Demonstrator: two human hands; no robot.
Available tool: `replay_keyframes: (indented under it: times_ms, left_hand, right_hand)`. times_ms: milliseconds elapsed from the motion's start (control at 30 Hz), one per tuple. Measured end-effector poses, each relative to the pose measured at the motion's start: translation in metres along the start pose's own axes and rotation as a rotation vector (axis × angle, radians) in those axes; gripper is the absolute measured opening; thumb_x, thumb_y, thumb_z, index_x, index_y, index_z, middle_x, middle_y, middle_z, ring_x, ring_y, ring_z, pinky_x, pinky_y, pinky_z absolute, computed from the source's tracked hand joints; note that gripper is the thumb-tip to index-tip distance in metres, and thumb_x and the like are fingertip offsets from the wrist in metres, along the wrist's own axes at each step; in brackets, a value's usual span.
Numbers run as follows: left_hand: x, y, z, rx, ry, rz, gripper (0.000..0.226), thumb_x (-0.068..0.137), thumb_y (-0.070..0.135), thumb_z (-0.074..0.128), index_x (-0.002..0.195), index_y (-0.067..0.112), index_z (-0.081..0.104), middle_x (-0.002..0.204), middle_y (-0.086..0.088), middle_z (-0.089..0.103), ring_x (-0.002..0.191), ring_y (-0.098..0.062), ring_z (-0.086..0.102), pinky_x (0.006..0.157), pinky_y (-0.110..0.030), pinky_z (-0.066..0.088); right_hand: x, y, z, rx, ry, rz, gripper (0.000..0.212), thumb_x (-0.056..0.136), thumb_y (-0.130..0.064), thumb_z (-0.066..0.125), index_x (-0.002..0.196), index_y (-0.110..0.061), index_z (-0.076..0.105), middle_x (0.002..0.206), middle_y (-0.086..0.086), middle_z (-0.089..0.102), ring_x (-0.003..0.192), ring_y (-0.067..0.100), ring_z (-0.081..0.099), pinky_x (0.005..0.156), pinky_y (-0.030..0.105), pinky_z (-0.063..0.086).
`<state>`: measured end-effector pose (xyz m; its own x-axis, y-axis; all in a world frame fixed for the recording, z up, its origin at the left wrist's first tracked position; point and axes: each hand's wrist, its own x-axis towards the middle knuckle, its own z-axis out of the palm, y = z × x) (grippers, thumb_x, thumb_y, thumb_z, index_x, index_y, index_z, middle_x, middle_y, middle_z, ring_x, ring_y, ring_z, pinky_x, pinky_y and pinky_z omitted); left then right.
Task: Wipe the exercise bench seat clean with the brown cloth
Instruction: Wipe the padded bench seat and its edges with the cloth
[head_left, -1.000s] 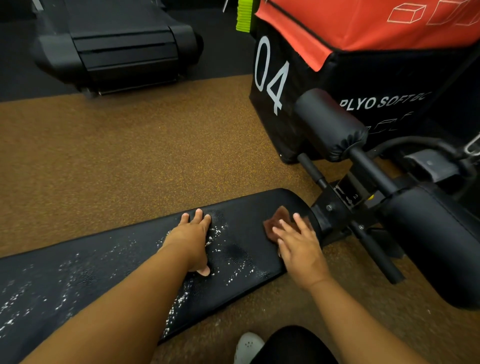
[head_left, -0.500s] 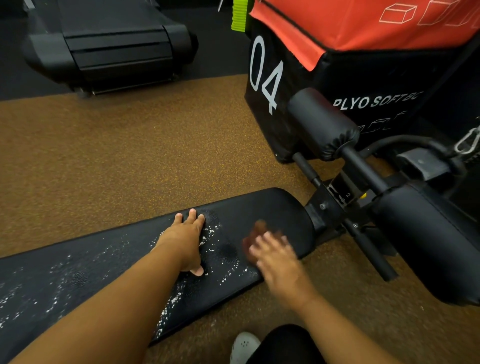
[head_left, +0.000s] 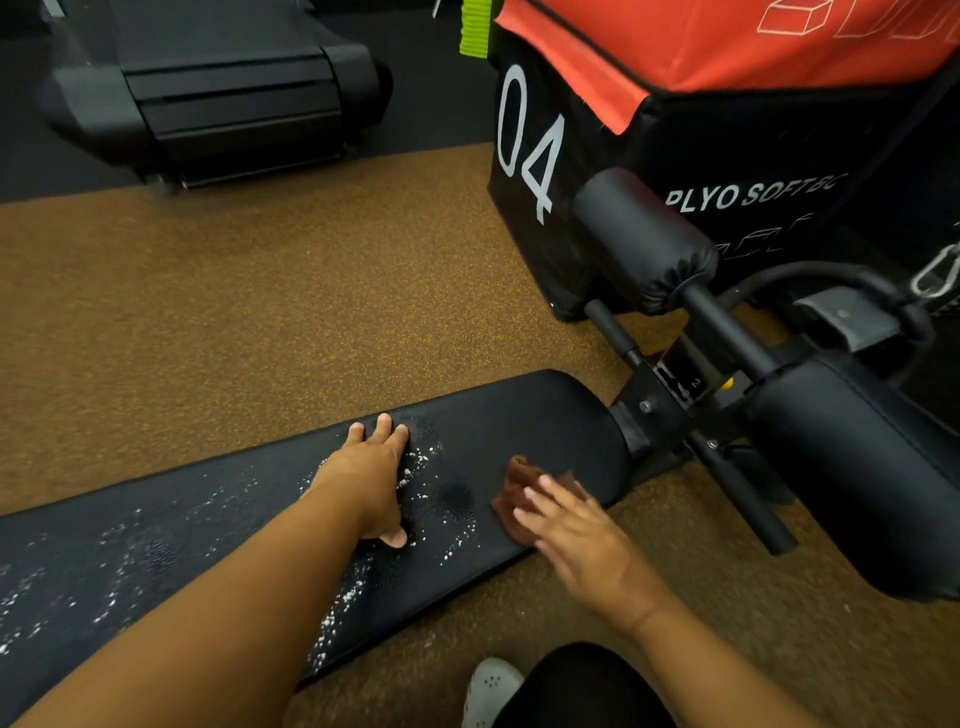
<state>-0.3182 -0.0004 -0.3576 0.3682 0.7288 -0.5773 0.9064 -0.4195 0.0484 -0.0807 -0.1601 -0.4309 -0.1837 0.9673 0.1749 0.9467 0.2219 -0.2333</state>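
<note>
Wiping black padded vinyl bench seat (head_left: 519, 415). My right hand (head_left: 582, 540) presses small crumpled brown cloth (head_left: 524, 480) flat near seat's end, at 3 o'clock from my left hand (head_left: 371, 480). Fingers straight, spread, on top of cloth, nothing gripped. Left hand flat on pad, fingers extended, bracing. White powdery specks (head_left: 421, 467) lie between hands and toward 8 o'clock. To do well, I judge: firm pressure, overlapping strokes, gather specks in cloth, lift left hand to reach beneath.
</note>
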Motion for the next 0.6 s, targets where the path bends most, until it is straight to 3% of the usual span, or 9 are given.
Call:
replay_keyframes:
  times_ms: [67, 133, 233, 333, 467, 600]
  left_hand:
    - [0.0, 0.0, 0.0, -0.001, 0.0, 0.002, 0.135, 0.06, 0.04, 0.087, 0.152, 0.021, -0.01, 0.16, 0.003, -0.015, 0.148, -0.031, -0.008, 0.114, -0.048, 0.031]
    - [0.001, 0.0, 0.0, 0.002, -0.001, 0.0, 0.135, 0.06, 0.04, 0.087, 0.152, 0.021, -0.01, 0.16, 0.002, -0.015, 0.147, -0.031, -0.008, 0.114, -0.049, 0.031]
    - [0.001, 0.001, 0.0, 0.005, -0.008, -0.001, 0.135, 0.061, 0.04, 0.086, 0.151, 0.021, -0.011, 0.16, 0.002, -0.016, 0.147, -0.032, -0.009, 0.114, -0.048, 0.031]
    - [0.001, 0.001, 0.001, 0.009, -0.003, 0.004, 0.135, 0.06, 0.04, 0.086, 0.151, 0.02, -0.011, 0.16, 0.002, -0.015, 0.147, -0.032, -0.008, 0.114, -0.047, 0.03]
    - [0.001, 0.002, 0.0, 0.013, -0.003, -0.002, 0.135, 0.06, 0.04, 0.087, 0.152, 0.02, -0.01, 0.16, 0.001, -0.015, 0.147, -0.033, -0.007, 0.114, -0.049, 0.031]
    - [0.003, 0.003, 0.0, 0.006, -0.01, -0.004, 0.135, 0.06, 0.039, 0.087, 0.152, 0.02, -0.011, 0.16, 0.001, -0.016, 0.147, -0.033, -0.008, 0.113, -0.049, 0.032]
  right_hand:
    - [-0.006, 0.029, -0.005, -0.045, 0.034, 0.146, 0.041, 0.092, -0.029, 0.039, 0.129, -0.022, 0.054, 0.137, -0.001, 0.052, 0.136, 0.015, 0.034, 0.114, 0.039, 0.021]
    - [0.0, 0.048, -0.014, -0.002, 0.136, 0.433, 0.043, 0.095, -0.03, 0.035, 0.131, -0.017, 0.053, 0.139, 0.003, 0.049, 0.137, 0.019, 0.034, 0.114, 0.038, 0.024]
    - [0.03, 0.052, -0.023, 0.193, 0.159, 0.784, 0.039, 0.1, -0.023, 0.04, 0.137, -0.013, 0.048, 0.143, 0.009, 0.045, 0.134, 0.026, 0.039, 0.11, 0.032, 0.026]
    - [0.071, 0.061, -0.032, 0.366, 0.168, 1.103, 0.038, 0.101, -0.027, 0.034, 0.133, -0.014, 0.051, 0.132, 0.018, 0.054, 0.122, 0.035, 0.048, 0.1, 0.036, 0.037]
    - [0.111, 0.078, -0.035, 0.312, 0.062, 1.166, 0.039, 0.101, -0.026, 0.029, 0.125, -0.005, 0.053, 0.128, 0.023, 0.053, 0.119, 0.04, 0.047, 0.095, 0.04, 0.039]
    - [0.146, 0.077, -0.033, 0.202, -0.013, 1.077, 0.037, 0.101, -0.03, 0.028, 0.127, -0.013, 0.05, 0.128, 0.019, 0.054, 0.12, 0.038, 0.046, 0.095, 0.041, 0.038]
